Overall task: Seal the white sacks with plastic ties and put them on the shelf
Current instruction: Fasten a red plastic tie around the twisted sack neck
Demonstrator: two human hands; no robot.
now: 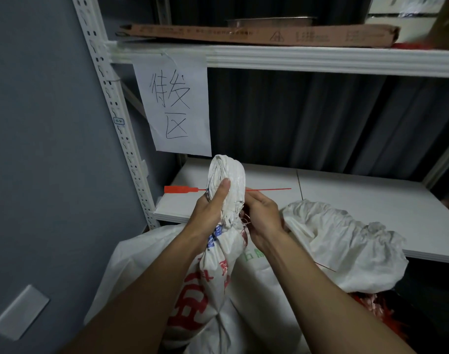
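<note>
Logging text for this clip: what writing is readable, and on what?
"待发区": handwritten on white paper sheet hanging from white metal shelf.
Flat brown cardboard box: print blurred.
Gathered white woven sack: red, blue, green characters creased, unreadable.
Small white tag on shelf post: too small.

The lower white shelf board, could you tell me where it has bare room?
The lower white shelf board is bare along its back, from white slotted post to right end. Crowded front right by a crumpled white sack.
</note>
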